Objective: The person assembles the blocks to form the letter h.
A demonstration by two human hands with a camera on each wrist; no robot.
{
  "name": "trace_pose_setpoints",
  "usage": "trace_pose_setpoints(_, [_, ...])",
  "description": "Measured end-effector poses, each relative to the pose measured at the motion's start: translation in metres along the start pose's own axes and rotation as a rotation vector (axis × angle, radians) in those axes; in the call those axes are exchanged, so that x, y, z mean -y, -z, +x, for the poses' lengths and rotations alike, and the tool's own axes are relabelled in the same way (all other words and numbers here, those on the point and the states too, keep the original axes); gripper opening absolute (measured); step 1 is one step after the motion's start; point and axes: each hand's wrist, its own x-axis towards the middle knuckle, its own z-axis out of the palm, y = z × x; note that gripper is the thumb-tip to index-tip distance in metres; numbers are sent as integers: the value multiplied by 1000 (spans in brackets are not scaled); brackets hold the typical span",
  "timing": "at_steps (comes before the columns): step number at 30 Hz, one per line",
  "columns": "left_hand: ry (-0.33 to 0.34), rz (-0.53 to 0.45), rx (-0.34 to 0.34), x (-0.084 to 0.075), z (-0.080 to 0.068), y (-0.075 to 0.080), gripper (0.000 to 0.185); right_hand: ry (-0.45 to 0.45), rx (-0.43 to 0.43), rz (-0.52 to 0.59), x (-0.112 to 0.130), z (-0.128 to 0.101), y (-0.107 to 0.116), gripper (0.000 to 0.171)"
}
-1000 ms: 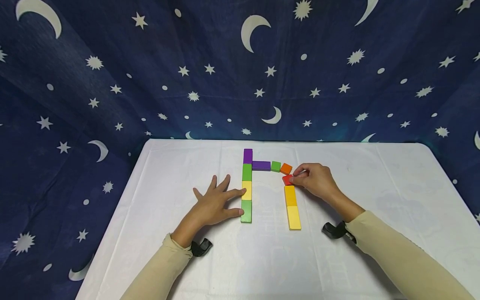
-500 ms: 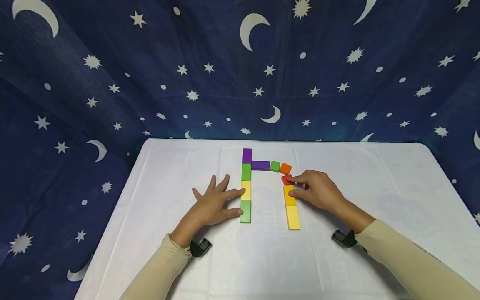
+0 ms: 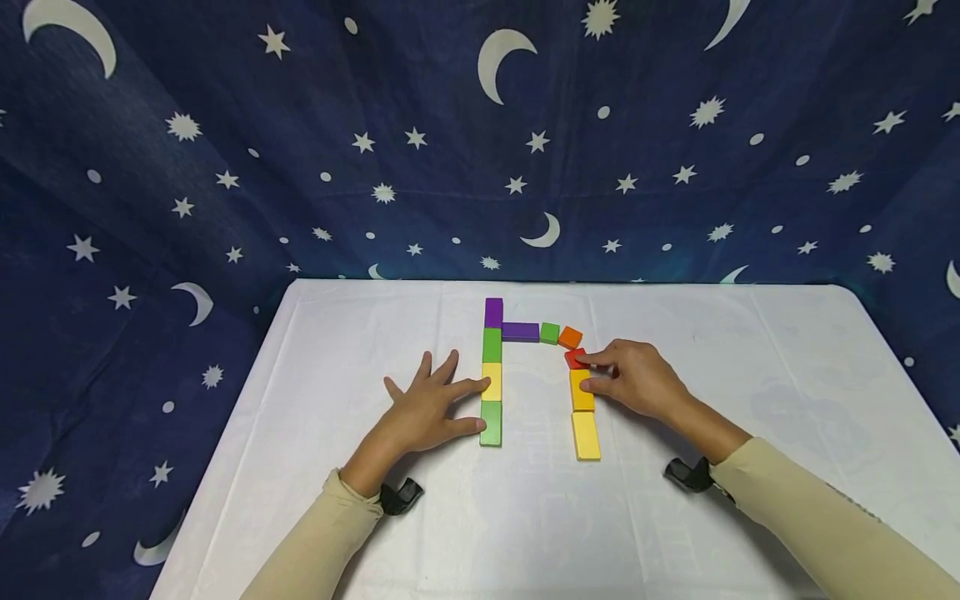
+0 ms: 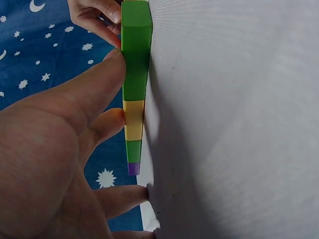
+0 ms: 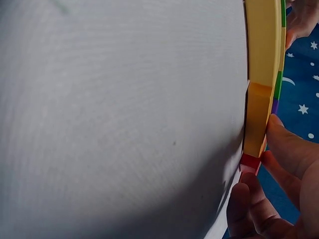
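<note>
In the head view my left hand (image 3: 426, 414) lies spread beside a straight column of blocks. Its thumb touches the near green block (image 3: 491, 432) and its index finger the yellow block (image 3: 495, 388). Above these lie another green block (image 3: 492, 345) and a purple block (image 3: 493, 312). A second purple block (image 3: 521, 333), a small green cube (image 3: 550, 333) and an orange cube (image 3: 571, 337) branch off rightward. My right hand (image 3: 637, 379) presses its index finger on the red cube (image 3: 572, 356) and its thumb on the amber block (image 3: 581, 402). Below is a pale yellow block (image 3: 587, 438).
The blocks lie on a white-covered table (image 3: 525, 533). A dark blue cloth (image 3: 420, 208) with moons and stars hangs behind and at the sides. Black wrist cameras (image 3: 401, 497) sit on both forearms, over beige sleeves.
My right thumb has left the red cube for the amber block, with the index finger now on the cube. The amber block has shifted slightly right. My left hand stays in place.
</note>
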Motion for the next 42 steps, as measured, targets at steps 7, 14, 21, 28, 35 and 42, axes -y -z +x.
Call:
trace_pose_setpoints(7, [-3,1,0,0,0,0,64,-5,-4,12,-1,1,1,47])
trace_pose_setpoints(14, [5,13,10,-1,0,0,64,5,-6,10,-1,0,0,48])
trace_pose_setpoints(21, [5,14,12,-1,0,1,64,33,-15,21,-2,-1,-2,44])
trace_pose_setpoints(28, [-4,5,-5,0,-1,0,63,43,-22,36,-2,-2,-1,43])
trace_pose_setpoints(35, [-4,-2,-6,1,-1,-1,63,50,-29,30,-3,-4,-2,40])
trace_pose_setpoints(42, [-3,1,-5,1,0,0,63,53,-45,52,-2,-5,-3,31])
